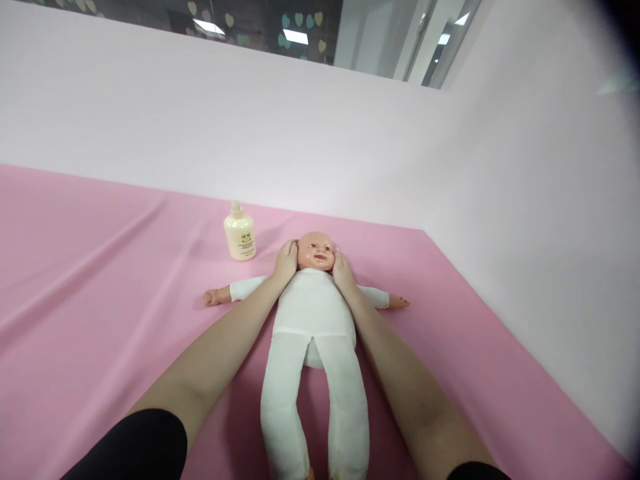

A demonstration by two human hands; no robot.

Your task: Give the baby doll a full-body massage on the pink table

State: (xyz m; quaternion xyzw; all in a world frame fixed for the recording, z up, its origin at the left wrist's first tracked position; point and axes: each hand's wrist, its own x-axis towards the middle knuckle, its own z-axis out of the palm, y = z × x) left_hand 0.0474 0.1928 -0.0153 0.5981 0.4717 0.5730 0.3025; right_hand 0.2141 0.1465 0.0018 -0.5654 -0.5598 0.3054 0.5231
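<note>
Head view. The doll (313, 313) lies on its back on the pink sheet (100, 280), arms spread to either side, legs pointing toward me. My left hand (286, 261) and right hand (343, 272) cup the two sides of its head (316, 251), one palm against each cheek and ear.

I judge the body to be light and soft: the white cloth trunk and legs look stuffed and would sag if lifted by one limb. The head appears to be hard moulded plastic, smooth and somewhat slippery, so I would support it from both sides as here, or take the trunk under the arms.

The fingers of both hands lie close together, gently curved and flat on the head; they rest on it and do not wrap round or clamp it. The thumbs are not clearly visible.

A cream-coloured bottle (240, 233) with its cap on stands upright on the sheet, near the left hand but apart from it. Pale walls (320, 133) rise behind and to the right.
</note>
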